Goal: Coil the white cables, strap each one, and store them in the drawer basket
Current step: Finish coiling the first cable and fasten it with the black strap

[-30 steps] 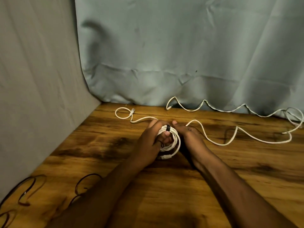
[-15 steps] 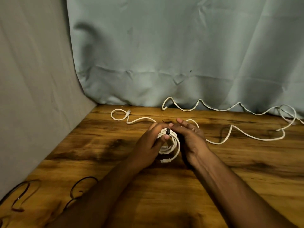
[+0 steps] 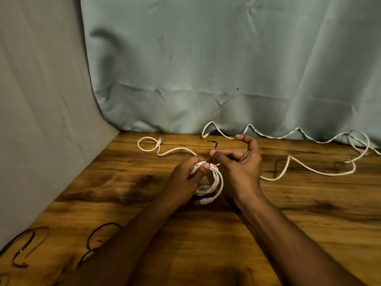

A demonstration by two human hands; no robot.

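Centrally, coiled white cable point(image 3: 214, 180) between both hands, black strap point(image 3: 213, 150) pinched above

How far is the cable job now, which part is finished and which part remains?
Done: one white cable is wound into a coil. In hand: the left hand grips the coil while the right hand pulls a black strap on it. Left: the loose cable on the table; no basket in view.

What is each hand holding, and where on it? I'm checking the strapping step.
The left hand grips the coiled white cable at its top, thumb over the strands. The right hand pinches the black strap partway along its free end.
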